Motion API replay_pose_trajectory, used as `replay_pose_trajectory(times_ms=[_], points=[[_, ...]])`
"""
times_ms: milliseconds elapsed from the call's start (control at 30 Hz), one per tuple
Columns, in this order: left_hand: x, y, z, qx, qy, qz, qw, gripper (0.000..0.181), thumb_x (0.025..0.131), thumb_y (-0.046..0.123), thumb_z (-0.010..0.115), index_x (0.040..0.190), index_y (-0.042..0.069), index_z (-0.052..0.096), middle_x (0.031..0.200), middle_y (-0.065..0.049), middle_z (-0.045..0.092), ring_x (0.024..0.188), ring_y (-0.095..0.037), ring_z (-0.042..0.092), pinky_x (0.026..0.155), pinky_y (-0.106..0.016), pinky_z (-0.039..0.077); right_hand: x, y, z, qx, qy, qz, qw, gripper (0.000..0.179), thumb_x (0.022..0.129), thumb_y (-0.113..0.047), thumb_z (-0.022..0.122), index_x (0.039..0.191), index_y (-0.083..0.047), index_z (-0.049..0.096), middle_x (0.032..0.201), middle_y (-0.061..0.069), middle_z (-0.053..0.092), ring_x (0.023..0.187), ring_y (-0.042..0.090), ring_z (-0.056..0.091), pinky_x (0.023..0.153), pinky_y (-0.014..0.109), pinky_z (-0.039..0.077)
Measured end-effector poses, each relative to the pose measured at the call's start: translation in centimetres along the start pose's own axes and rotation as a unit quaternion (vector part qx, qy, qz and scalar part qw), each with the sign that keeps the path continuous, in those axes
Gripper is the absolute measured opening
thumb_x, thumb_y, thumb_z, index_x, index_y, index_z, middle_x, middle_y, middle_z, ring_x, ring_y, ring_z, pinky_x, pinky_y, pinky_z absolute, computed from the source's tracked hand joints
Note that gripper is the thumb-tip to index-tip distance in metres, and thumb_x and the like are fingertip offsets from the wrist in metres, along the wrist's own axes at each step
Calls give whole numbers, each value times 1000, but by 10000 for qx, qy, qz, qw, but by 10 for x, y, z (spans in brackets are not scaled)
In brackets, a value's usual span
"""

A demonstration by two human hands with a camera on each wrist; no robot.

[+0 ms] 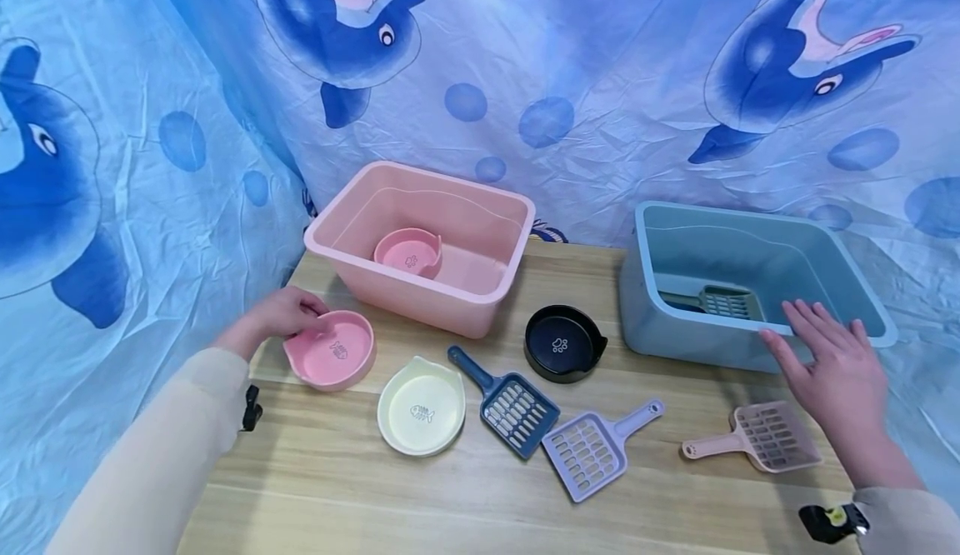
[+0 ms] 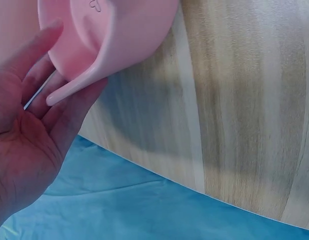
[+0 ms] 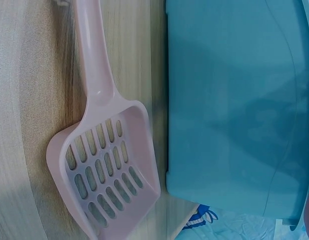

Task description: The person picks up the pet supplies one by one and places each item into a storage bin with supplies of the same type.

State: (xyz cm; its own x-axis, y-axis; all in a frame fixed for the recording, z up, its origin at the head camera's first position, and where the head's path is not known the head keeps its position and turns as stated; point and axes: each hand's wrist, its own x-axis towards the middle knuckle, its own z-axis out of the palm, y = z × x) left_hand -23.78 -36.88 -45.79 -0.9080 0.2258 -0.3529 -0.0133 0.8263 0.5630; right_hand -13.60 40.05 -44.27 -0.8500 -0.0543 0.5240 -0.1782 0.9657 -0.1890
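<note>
In the head view my left hand [image 1: 291,315] pinches the rim of a pink pet bowl [image 1: 349,362] with a fish-bone print at the table's left. The left wrist view shows the thumb inside this bowl [image 2: 139,32] and the fingers under its rim; whether it touches the table I cannot tell. My right hand [image 1: 843,376] is at the front rim of a blue litter box [image 1: 686,340], fingers straight and holding nothing. Inside that box lies a dark green litter scoop [image 1: 726,302]. Below the hand, a dusty-pink litter scoop [image 3: 94,85] lies beside the box.
A pink litter box [image 1: 420,301] at the back left contains another pink bowl [image 1: 411,262]. Between the hands lie a cream bowl [image 1: 420,434], a black bowl [image 1: 558,330], a navy scoop [image 1: 487,384] and a lilac scoop [image 1: 637,419]. Dolphin-print curtains [image 1: 480,38] hang behind.
</note>
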Motion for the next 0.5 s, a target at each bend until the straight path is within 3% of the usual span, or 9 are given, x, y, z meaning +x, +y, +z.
replay_pose_trajectory(times_ms=[333, 500], points=[[4, 0, 3, -17, 88, -199, 9998, 26, 95, 17, 80, 109, -4, 76, 86, -7, 72, 74, -20, 63, 64, -32, 54, 2, -1, -3, -37, -75, -11, 10000, 63, 104, -41, 70, 154, -4, 56, 150, 29, 55, 148, 43, 46, 132, 58, 16], [0, -1, 6, 89, 102, -23, 9999, 21, 94, 12, 79, 107, -3, 76, 83, -6, 71, 70, -18, 63, 61, -33, 55, 2, -3, -4, -101, -186, 29, 9998, 64, 103, -40, 71, 154, -4, 55, 150, 30, 54, 149, 43, 45, 132, 58, 15]])
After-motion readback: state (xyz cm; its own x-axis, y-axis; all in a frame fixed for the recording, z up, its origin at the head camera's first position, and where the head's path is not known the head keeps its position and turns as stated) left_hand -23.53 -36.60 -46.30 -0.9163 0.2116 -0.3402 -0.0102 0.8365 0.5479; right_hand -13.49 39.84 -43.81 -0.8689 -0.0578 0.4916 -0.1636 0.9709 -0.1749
